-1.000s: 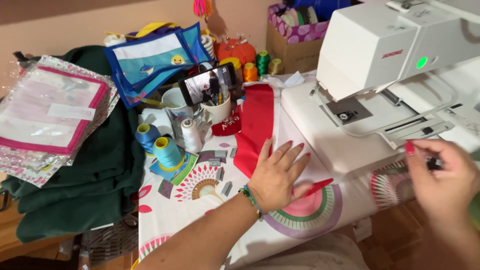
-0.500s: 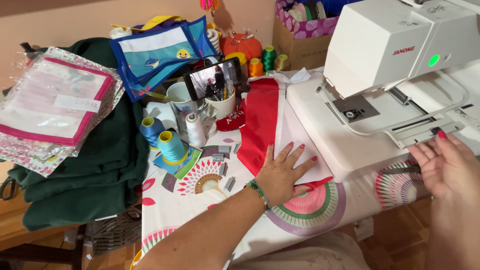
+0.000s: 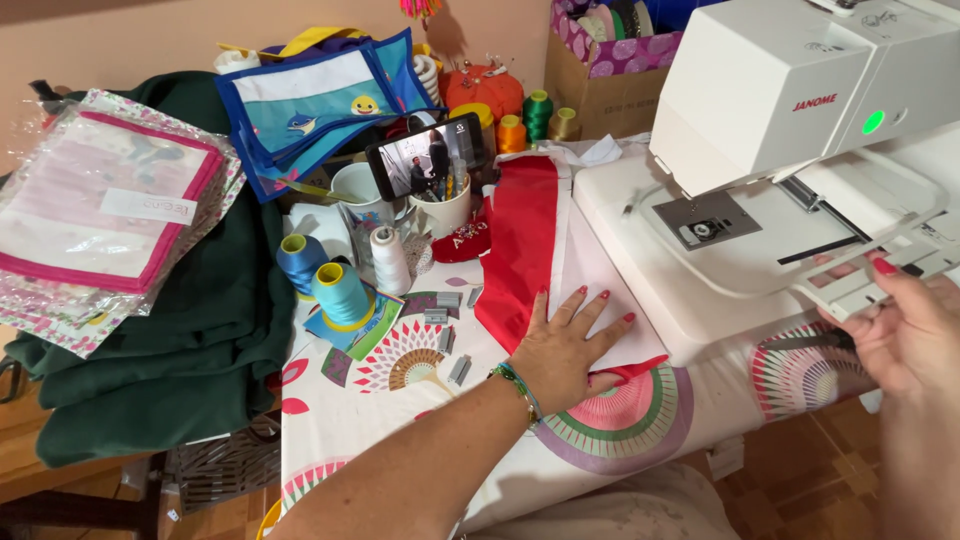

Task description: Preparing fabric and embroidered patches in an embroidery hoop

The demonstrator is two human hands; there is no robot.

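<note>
My left hand (image 3: 565, 345) lies flat, fingers spread, on a white sheet (image 3: 592, 280) and the edge of a red fabric strip (image 3: 520, 245) on the patterned tablecloth (image 3: 400, 420). A red-handled tool (image 3: 632, 372) pokes out from under the palm. My right hand (image 3: 905, 325) is at the right, fingers curled against the white frame arm (image 3: 860, 280) of the white sewing machine (image 3: 800, 110). Whether it grips the frame is unclear.
Blue thread cones (image 3: 340, 292) and a white spool (image 3: 388, 260) stand left of the red strip. A phone (image 3: 428, 155) leans on a white cup. Green cloth (image 3: 190, 330), bagged pink packets (image 3: 95, 210), a blue pouch (image 3: 310, 100) and a box (image 3: 605, 75) crowd the back.
My left hand has stayed pressed on the sheet. My right hand has moved up from the table edge to the machine's frame arm. The view has shifted slightly.
</note>
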